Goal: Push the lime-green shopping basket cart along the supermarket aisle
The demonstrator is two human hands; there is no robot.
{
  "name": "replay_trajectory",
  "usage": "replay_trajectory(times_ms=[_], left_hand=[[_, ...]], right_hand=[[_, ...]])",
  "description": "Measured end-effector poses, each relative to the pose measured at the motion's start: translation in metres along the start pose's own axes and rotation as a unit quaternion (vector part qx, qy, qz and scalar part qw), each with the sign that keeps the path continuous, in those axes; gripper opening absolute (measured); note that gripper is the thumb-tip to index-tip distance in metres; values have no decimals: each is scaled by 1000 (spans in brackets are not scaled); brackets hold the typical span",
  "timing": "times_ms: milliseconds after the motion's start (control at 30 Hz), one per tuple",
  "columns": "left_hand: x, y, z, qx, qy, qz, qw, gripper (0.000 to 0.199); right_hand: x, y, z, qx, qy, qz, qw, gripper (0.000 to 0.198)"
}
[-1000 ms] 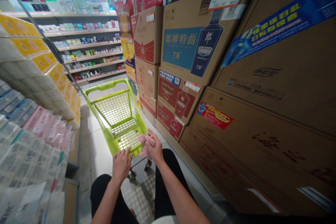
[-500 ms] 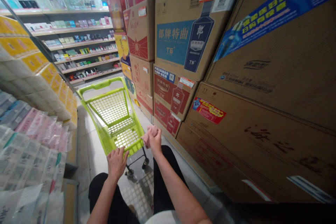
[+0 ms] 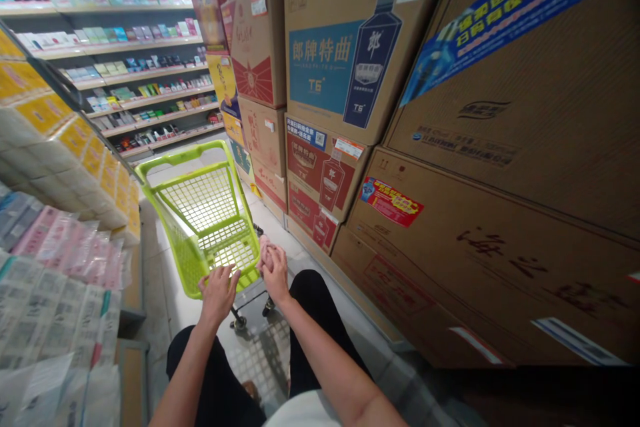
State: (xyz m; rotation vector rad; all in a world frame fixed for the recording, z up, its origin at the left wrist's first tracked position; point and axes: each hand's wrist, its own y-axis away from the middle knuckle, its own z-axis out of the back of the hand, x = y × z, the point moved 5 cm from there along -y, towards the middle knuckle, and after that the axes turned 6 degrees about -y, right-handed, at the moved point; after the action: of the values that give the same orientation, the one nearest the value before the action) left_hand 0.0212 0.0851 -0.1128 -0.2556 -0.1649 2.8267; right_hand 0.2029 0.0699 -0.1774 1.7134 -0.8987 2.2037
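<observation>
Left hand (image 3: 219, 290): fingers spread, resting on near rim of the lime-green plastic mesh shopping cart (image 3: 203, 213); loose touch, not clenched
Right hand (image 3: 274, 267): closed around a small pink crumpled cloth (image 3: 264, 252), at cart's near right corner; can't tell if it touches the rim
Cart: upright on pale tiled floor (image 3: 175, 293) in the aisle, basket w/ nothing in it, handle on far side, wheels just visible under near edge
Pink cloth: bunched in right fist, only a bit shows above fingers
Legs: black trousers (image 3: 220, 373) under both arms, person seems low to floor, close behind cart
Right side: tall stack of brown cardboard cartons (image 3: 500, 167), some w/ blue bottle print & red labels, close beside cart
Left side: shelf of wrapped tissue packs (image 3: 65, 260), yellow-labelled white packs above, pink & grey ones lower
Far end: store shelves (image 3: 140, 80) w/ small boxed goods, well apart from cart
</observation>
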Motion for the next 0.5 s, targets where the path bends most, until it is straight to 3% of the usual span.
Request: replay_trajectory(times_ms=[67,167,233,333,400,500], left_hand=[[-10,-1,-3,2,6,-25,1000,39],[-18,1,-10,9,1,-31,999,37],[-19,2,-12,2,-13,-27,1000,38],[-17,0,-13,5,-33,-14,999,39],[-16,-1,-14,14,-38,-2,999,40],[-17,-3,-14,18,-40,6,999,40]], right_hand=[[-3,1,-6,32,7,-20,999,57],[-6,3,-2,-3,26,-47,999,56],[0,8,-1,-13,24,-18,999,57],[6,19,-11,34,15,19,999,61],[1,24,-15,49,24,-13,998,60],[-6,26,-12,18,41,-56,997,57]])
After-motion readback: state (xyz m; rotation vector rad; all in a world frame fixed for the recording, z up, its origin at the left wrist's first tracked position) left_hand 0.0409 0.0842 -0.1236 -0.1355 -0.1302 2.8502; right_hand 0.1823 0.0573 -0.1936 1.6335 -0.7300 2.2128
